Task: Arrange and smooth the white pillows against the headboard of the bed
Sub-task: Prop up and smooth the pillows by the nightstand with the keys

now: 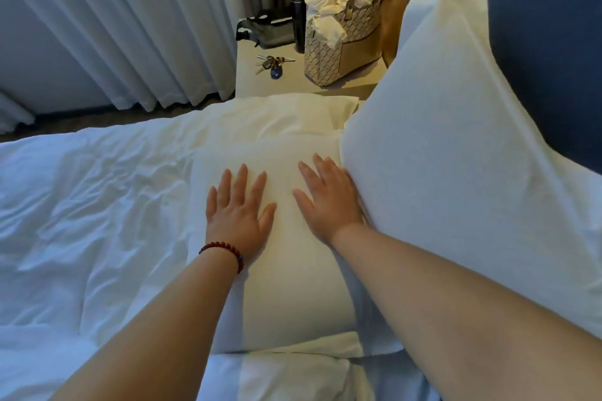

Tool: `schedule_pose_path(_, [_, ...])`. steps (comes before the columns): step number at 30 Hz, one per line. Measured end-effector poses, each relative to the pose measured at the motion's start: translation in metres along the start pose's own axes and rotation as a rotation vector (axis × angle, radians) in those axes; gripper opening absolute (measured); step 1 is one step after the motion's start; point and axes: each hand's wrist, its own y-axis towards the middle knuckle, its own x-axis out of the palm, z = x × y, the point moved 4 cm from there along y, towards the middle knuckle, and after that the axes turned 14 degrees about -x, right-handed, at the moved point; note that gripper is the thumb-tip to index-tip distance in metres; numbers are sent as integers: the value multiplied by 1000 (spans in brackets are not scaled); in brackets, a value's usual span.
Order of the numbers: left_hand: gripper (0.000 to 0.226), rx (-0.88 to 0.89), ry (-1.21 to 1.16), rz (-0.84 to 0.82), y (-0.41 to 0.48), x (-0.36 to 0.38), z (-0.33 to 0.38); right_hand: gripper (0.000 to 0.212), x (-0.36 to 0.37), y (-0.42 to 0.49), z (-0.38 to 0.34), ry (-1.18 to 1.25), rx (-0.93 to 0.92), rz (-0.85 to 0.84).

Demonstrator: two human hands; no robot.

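Two bare forearms reach in from the bottom edge, over a folded white pillow edge at the lower middle. Both palms lie flat on a white pillow (pixel 286 270) that rests lengthwise on the bed. The left hand (pixel 239 213) presses its near-left part with fingers spread wide, gripping nothing; a dark red beaded bracelet (pixel 224 252) circles that wrist. The right hand (pixel 329 202) lies just beside it, fingers also splayed and empty, its outer edge touching a second white pillow (pixel 456 156). That larger pillow stands tilted on its long side, leaning back against the dark blue headboard (pixel 547 26), one corner pointing up. A third white pillow (pixel 286 117) lies flat beyond the first, at the far edge of the mattress. A crumpled white duvet (pixel 81 221) covers the bed to the left. Past the bed stands a pale bedside table (pixel 277 85) carrying a bunch of keys (pixel 272 63), a black flask (pixel 298 18), a dark pouch (pixel 267 31) and a patterned tote bag (pixel 342 26) stuffed with white cloth. Long pale curtains (pixel 114 19) hang at the left.
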Motion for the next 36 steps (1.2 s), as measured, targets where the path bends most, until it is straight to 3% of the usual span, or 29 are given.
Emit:
schedule_pose_path(9, [64,6,-28,43,26,36,-7,58,48,12,9,-14,-15,160])
schedule_pose_path(22, [63,74,-171,65,37,67,-19,55,74,22,6,-205,13,120])
schedule_pose_path(31, [62,182,-231,-222,46,57,-35,71,69,29,-14,-314,177,-152])
schedule_pose_path(36, [62,289,-210,-323,50,50,-51,60,60,29,-33,-303,335,-330])
